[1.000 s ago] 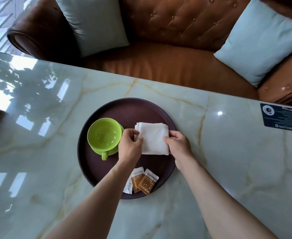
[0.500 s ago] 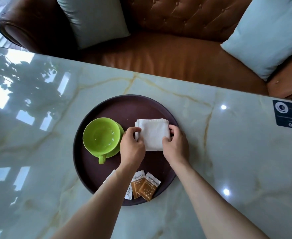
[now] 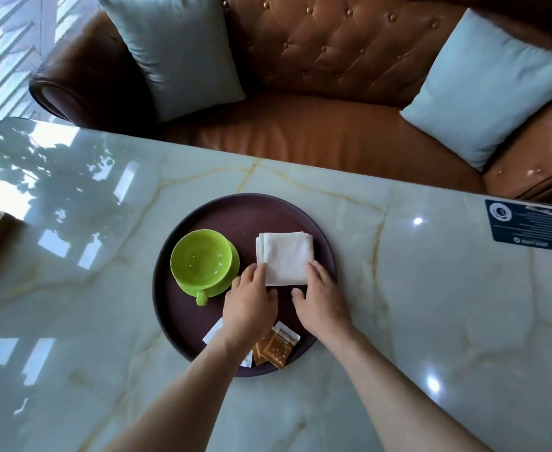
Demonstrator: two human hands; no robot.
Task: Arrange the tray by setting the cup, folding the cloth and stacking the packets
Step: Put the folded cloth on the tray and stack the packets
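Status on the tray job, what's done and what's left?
Done: green cup sits on its saucer on the tray. In hand: both hands touch the near edge of the folded white cloth. Left: packets lie fanned, not stacked.

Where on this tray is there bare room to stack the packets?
Bare patches: the far part of the tray behind the cup and cloth, and the near-left rim below the cup. Crowded: near edge, where packets lie under both wrists.
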